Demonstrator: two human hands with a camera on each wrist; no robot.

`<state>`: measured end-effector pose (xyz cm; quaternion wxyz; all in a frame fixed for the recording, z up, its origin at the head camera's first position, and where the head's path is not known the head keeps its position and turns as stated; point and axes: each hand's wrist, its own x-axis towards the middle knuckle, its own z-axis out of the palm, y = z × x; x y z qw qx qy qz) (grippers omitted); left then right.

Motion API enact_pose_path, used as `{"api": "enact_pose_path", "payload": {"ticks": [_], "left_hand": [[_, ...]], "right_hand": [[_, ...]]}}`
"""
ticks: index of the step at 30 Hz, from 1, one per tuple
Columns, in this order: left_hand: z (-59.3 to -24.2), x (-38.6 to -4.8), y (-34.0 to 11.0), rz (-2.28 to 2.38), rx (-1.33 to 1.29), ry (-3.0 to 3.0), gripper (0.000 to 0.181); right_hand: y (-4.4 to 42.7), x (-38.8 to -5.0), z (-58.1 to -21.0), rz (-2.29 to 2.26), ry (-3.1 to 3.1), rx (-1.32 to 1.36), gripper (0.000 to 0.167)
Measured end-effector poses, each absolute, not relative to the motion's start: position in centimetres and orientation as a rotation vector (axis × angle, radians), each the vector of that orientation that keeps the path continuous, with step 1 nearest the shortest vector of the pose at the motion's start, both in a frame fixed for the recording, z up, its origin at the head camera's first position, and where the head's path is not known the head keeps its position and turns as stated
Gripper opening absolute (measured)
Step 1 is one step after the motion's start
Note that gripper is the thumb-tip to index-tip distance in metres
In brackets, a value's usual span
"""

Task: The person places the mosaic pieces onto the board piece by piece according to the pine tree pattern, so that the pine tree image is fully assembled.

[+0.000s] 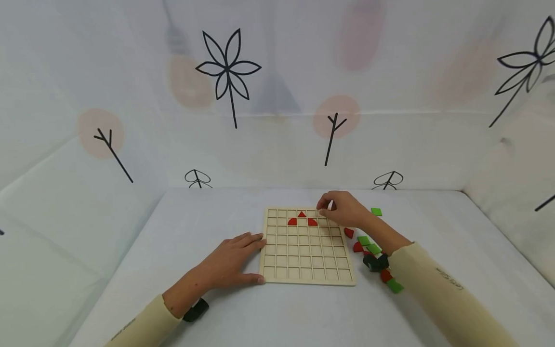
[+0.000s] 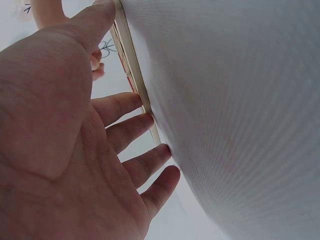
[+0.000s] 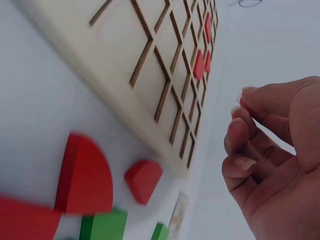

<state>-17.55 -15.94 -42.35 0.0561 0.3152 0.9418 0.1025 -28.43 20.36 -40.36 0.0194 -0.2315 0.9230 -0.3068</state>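
A pale wooden grid board (image 1: pixel 282 272) lies flat on the white cloth. Three red pieces sit in its upper cells: a triangle (image 1: pixel 302 214) and two quarter-circles, one on the left (image 1: pixel 292 221) and one on the right (image 1: pixel 312 222). My left hand (image 1: pixel 230 260) rests at the board's left edge, fingers spread and fairly straight, fingertips touching the side. Above the board's top right corner, my right hand (image 1: pixel 342 208) has its thumb and index fingertips together. A small reddish sliver (image 3: pixel 241 100) shows between them in the right wrist view, mostly hidden by the fingers.
Right of the board lie loose red pieces (image 1: pixel 349 233) and green pieces (image 1: pixel 373 248), partly behind the right wrist's dark camera (image 1: pixel 375 262). A single green piece (image 1: pixel 376 211) lies farther back. White cloth walls (image 1: pixel 277 154) with plant drawings enclose the table.
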Motion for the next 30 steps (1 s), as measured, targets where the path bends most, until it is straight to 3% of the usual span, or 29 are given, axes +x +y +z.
{"api": "enact_pose_path", "payload": {"ticks": [19, 30], "left_hand": [[-42.6, -17.5, -16.0, 0.304, 0.932, 2.859, 0.091], [-42.7, -17.5, -16.0, 0.302, 0.942, 2.863, 0.091]], "right_hand": [[27.6, -28.0, -40.9, -0.828, 2.978, -0.465, 0.018], [29.1, -27.9, -41.5, -0.768, 2.988, -0.416, 0.023]]}}
